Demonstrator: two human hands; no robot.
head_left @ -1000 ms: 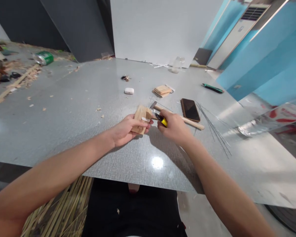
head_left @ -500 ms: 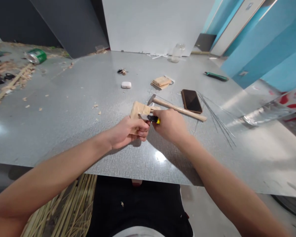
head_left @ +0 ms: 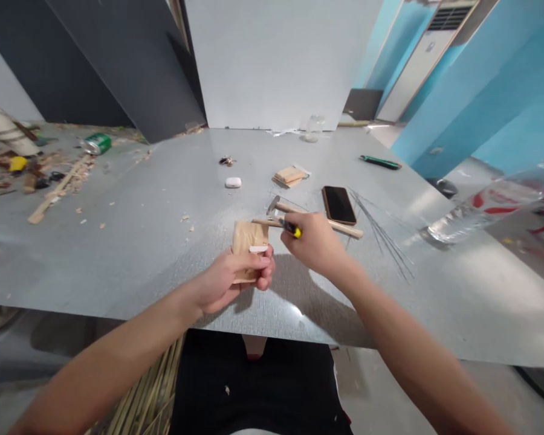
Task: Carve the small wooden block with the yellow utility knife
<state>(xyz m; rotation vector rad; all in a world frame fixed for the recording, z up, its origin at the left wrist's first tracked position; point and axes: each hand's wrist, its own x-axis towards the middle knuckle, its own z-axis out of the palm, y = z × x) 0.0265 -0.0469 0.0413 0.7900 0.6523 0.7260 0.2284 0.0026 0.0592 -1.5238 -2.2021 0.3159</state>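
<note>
My left hand (head_left: 231, 273) is closed around a flat, pale piece of wood (head_left: 245, 235), held upright just above the table near its front edge. A small white strip (head_left: 258, 248) shows against the wood's face beside my thumb; what it is I cannot make out. My right hand (head_left: 315, 241) grips a black and yellow utility knife (head_left: 292, 228), a little to the right of the wood and apart from it. Its blade is hard to make out. Behind my right hand lies a hammer (head_left: 348, 230) with a wooden handle, and a thin wooden stick (head_left: 265, 222) lies near its head.
Past the hammer are a phone (head_left: 339, 204), thin wires (head_left: 387, 238), stacked wood pieces (head_left: 291, 176) and a white case (head_left: 233, 182). A green cutter (head_left: 381, 162) and a plastic bottle (head_left: 485, 205) stand off right. Wood scraps and a green can (head_left: 97, 144) are far left.
The knife has come away from the wood, toward the right. My left hand has turned the wood more upright, showing its broad face. The view has tilted up slightly.
</note>
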